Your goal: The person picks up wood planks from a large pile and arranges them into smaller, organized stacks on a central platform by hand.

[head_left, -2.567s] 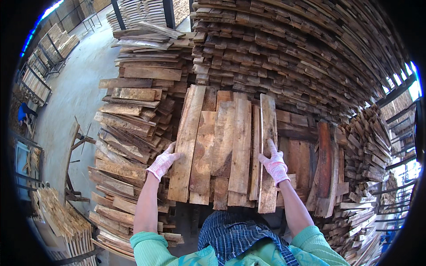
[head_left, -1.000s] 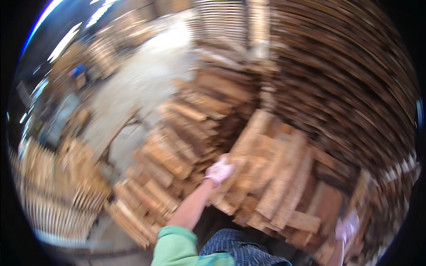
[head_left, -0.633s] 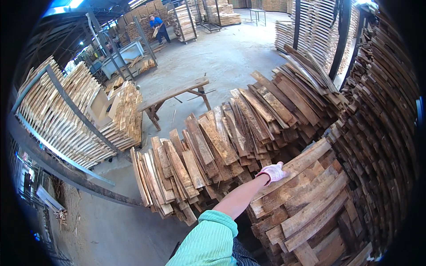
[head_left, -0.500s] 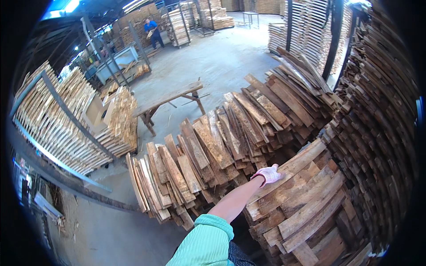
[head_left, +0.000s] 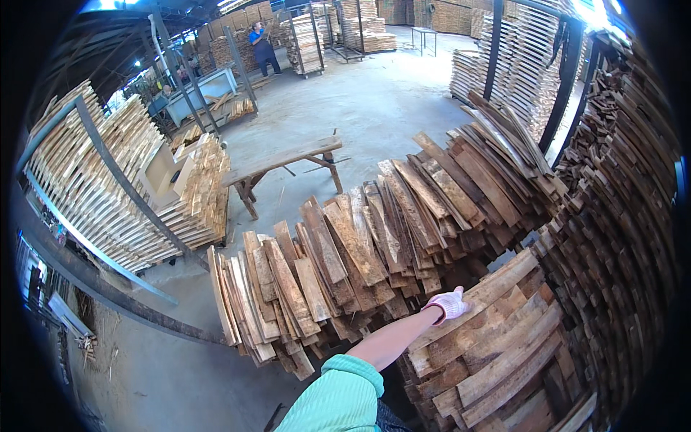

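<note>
view now swings toward the left side of the workplace: i no longer see the right hand, which lay on a board in the oldest picture, so i cannot tell how far open it is or what it holds.

the left hand [head_left: 450,306], in a whitish-pink knitted glove, stays on the long, flat, light-brown wooden board [head_left: 515,271] at the left edge of the pile. one digit points out along the board; the others are partly hidden, so i cannot tell whether they close round its edge or only rest there. the arm, in a light-green ribbed sleeve [head_left: 335,396], reaches in from below.

the brown, rough-sawn wooden boards [head_left: 511,353] lie side by side to the right of that board, overlapping, between the fanned row of weathered brown planks [head_left: 360,245] and the tall, dark-brown wall of stacked wood [head_left: 619,252].

far off, the co-worker in blue [head_left: 263,50], stooped over 0.6 s back, now stands upright with an arm raised.

reading: the board layout looks unaltered; my judgement is that the arrangement is on hold, with contact seen on the left side only.
</note>
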The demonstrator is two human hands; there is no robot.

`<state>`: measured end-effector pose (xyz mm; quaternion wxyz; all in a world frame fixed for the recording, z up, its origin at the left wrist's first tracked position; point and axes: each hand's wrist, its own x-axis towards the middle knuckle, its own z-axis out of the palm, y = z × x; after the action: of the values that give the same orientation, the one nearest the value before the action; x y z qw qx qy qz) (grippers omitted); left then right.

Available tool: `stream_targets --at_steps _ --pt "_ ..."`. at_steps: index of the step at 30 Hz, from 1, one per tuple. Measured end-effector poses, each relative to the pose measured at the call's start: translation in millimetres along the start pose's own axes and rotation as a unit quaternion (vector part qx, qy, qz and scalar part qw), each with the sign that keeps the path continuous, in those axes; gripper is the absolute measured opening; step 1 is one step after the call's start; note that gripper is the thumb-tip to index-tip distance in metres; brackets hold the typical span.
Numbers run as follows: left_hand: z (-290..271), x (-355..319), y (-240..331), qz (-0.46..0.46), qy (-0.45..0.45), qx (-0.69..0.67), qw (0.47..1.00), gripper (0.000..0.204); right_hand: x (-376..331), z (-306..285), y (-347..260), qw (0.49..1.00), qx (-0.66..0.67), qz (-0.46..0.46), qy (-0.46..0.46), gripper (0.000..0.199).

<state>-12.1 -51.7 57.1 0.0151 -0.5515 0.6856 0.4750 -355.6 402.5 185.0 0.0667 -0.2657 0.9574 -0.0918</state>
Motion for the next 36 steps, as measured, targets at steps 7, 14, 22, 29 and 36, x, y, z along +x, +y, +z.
stream_targets --at_steps 7,14,22,29,36 --pt "-2 -5 6 0.005 0.002 -0.006 1.000 0.089 117 187 -1 0.909 -0.278 -0.283 0.129 0.068" --pt "-9 -19 -6 -0.013 0.030 0.016 0.999 0.086 32 113 -167 0.998 0.039 -0.037 -0.035 0.073" --pt "-4 -21 16 0.074 0.068 0.179 0.979 0.049 63 95 -136 0.966 0.243 -0.040 -0.084 0.094" --pt "-7 34 -52 0.059 0.082 0.067 0.993 0.080 22 12 -42 0.980 0.171 0.091 -0.035 0.090" --pt "-8 83 -90 0.041 0.018 -0.020 0.999 0.086 8 -23 135 0.972 -0.033 0.229 0.036 0.090"
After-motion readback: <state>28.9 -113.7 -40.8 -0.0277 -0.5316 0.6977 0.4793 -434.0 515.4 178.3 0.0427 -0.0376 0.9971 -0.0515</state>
